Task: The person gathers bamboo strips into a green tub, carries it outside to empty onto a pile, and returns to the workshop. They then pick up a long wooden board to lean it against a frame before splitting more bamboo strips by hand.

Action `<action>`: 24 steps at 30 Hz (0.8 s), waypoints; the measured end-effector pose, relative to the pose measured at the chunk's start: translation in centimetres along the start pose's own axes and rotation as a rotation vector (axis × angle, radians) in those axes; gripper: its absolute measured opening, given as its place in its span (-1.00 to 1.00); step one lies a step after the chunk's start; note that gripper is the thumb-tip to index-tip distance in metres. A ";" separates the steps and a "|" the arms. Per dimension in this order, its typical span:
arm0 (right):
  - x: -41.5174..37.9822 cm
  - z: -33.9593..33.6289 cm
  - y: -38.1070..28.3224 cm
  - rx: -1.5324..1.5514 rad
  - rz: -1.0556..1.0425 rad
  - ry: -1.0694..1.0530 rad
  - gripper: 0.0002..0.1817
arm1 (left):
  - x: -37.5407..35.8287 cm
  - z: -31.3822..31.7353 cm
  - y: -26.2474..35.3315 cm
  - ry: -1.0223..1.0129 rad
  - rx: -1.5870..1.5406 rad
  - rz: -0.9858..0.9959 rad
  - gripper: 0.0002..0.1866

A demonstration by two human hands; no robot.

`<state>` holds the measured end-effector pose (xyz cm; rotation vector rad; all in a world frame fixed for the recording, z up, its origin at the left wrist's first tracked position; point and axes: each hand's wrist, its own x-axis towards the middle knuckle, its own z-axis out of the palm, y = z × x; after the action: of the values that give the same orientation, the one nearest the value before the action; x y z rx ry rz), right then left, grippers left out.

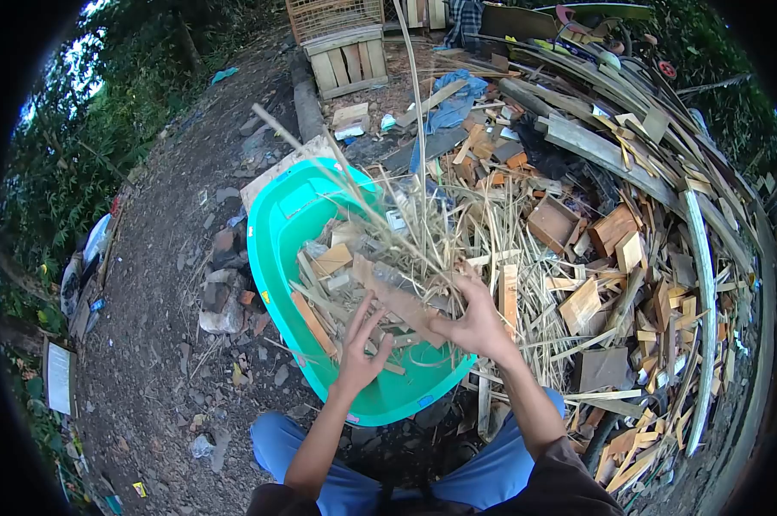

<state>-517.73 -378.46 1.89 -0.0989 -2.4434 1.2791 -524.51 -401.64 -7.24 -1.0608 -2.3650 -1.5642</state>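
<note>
A green plastic tub (272, 284) stands on the ground in front of my knees, partly filled with wood scraps (332, 258) and thin strips. Above its right part, my right hand (479, 322) is closed on a bundle of thin wood strips (418, 245) and a flat brown piece (401, 305). The strips fan out up and to the left, some blurred. My left hand (362, 348) is over the tub's near part, fingers spread, close to the lower left of the brown piece, with nothing held in it.
A large heap of split wood and blocks (582, 305) lies to the right, bordered by long planks (612, 159). A slatted wooden crate (350, 64) stands at the back. Stones (225, 314) lie left of the tub on dark soil.
</note>
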 end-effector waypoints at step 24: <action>-5.3 -4.4 17.5 -0.849 0.625 -0.106 -0.03 | -4.5 0.6 -7.0 -0.333 0.214 -0.147 -0.72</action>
<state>-513.16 -366.10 -11.56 -1.0999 -2.9907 0.3175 -525.18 -404.87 -14.94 -1.2016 -2.8106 -1.2137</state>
